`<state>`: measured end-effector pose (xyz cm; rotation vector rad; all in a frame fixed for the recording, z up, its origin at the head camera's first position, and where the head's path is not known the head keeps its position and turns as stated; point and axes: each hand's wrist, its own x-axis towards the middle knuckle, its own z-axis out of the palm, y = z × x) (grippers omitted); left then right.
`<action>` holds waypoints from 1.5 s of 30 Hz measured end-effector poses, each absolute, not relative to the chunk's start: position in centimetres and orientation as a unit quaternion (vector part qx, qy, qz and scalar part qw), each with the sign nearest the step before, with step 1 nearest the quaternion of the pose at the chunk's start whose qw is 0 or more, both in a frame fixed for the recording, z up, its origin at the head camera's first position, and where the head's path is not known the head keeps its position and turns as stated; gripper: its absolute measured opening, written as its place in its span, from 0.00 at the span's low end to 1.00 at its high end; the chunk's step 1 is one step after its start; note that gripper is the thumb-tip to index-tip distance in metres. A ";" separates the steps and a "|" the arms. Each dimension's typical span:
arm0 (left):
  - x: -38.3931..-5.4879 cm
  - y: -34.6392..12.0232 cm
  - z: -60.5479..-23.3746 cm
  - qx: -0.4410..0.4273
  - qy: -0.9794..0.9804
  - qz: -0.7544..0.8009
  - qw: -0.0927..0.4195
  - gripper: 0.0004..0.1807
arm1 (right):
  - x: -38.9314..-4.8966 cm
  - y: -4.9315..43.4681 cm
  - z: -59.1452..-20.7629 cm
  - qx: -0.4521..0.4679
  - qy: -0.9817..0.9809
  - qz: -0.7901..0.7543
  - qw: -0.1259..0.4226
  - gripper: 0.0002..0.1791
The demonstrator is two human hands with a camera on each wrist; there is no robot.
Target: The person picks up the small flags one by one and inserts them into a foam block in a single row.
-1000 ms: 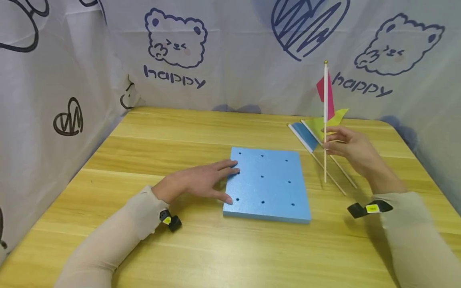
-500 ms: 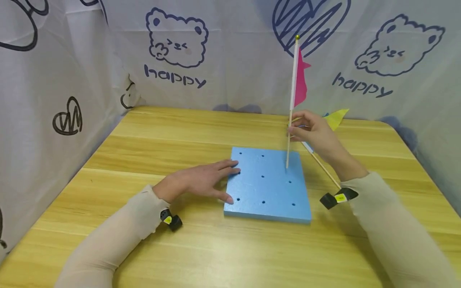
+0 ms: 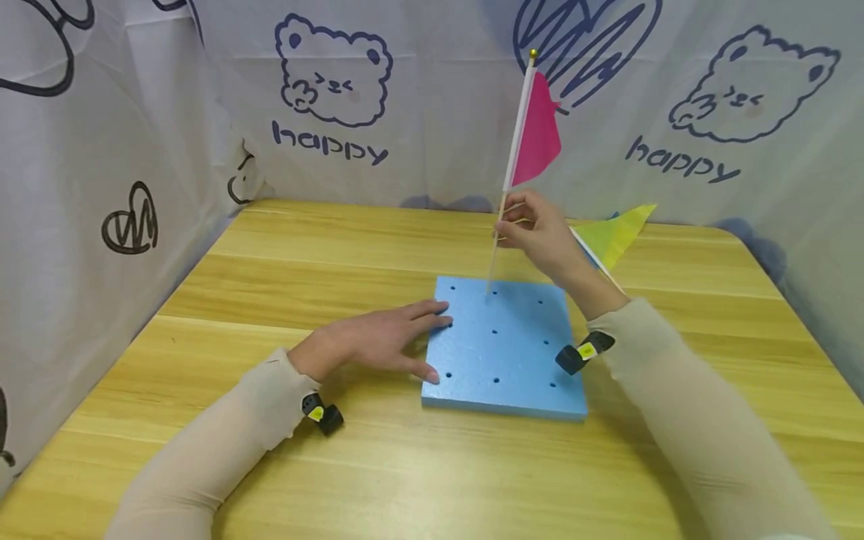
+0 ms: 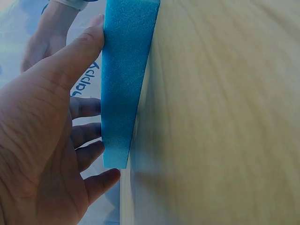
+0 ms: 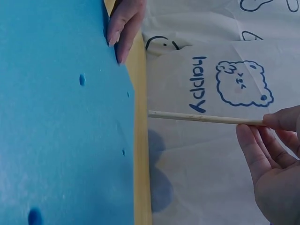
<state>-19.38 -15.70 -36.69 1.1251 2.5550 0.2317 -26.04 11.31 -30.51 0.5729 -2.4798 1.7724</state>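
Note:
A pink flag (image 3: 536, 135) on a thin wooden stick, with a gold bead at its top, is pinched between the thumb and fingers of my right hand (image 3: 543, 236). It leans slightly, top to the right. In the right wrist view the lower tip of the stick (image 5: 201, 117) hangs a little off the face of the light blue board (image 3: 520, 360). From the head, that tip overlaps the board's back middle hole (image 3: 494, 293). My left hand (image 3: 378, 339) rests on the board's left edge with spread, fairly straight fingers. The left wrist view shows its thumb and fingertips along the board's side (image 4: 126, 70).
To the right, behind my right forearm, lies a yellow flag (image 3: 617, 232), with a sliver of blue flag beside it. The wooden table (image 3: 270, 270) ends at a white cloth (image 3: 445, 112) printed with bears and hearts.
My right hand has carried the pink flag left from beside the board to over its back middle, raising it at first. My left hand has stayed in place.

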 end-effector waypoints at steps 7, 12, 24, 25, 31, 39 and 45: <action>-19.4 -15.6 -36.6 0.397 0.898 0.080 0.172 0.57 | -26.8 9.2 -31.4 0.170 -0.806 0.567 0.027 0.13; -19.4 -15.5 -36.8 0.402 0.896 0.081 0.168 0.57 | -27.2 7.9 -32.0 0.169 -0.812 0.557 0.032 0.14; -19.5 -15.2 -36.6 0.402 0.898 0.077 0.162 0.56 | -27.4 6.9 -32.3 0.188 -0.825 0.533 0.020 0.13; -19.5 -15.2 -36.6 0.402 0.898 0.077 0.161 0.56 | -27.4 6.9 -32.3 0.189 -0.828 0.528 0.016 0.12; -19.5 -15.4 -36.4 0.402 0.897 0.085 0.163 0.56 | -27.4 6.6 -32.2 0.198 -0.844 0.498 -0.012 0.11; -19.4 -15.6 -36.4 0.397 0.898 0.091 0.167 0.56 | -27.5 6.4 -32.2 0.196 -0.848 0.492 -0.033 0.13; -19.4 -15.7 -36.6 0.397 0.897 0.093 0.169 0.56 | -27.4 6.3 -32.4 0.189 -0.856 0.480 -0.030 0.17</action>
